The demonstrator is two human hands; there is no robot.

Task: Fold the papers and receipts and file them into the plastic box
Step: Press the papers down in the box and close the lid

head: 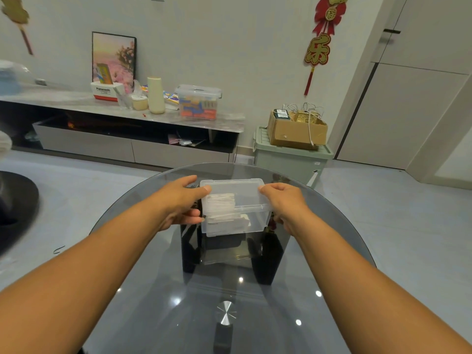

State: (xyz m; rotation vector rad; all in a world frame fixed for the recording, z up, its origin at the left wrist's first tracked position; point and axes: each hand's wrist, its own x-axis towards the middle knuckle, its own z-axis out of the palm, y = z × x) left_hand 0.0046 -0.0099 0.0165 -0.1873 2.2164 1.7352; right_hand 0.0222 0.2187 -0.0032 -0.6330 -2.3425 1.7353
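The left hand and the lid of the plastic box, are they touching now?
Touching. The head view shows the left hand with its thumb on the lid corner and its fingers against the plastic box side.

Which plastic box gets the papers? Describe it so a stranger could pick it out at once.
Start at the round smoked-glass table in the foreground. Near its far edge stands a small clear plastic box, lid on, white folded papers showing inside, held between the left hand and right hand. The other clear box, on the wall console, has a handle and colourful contents.
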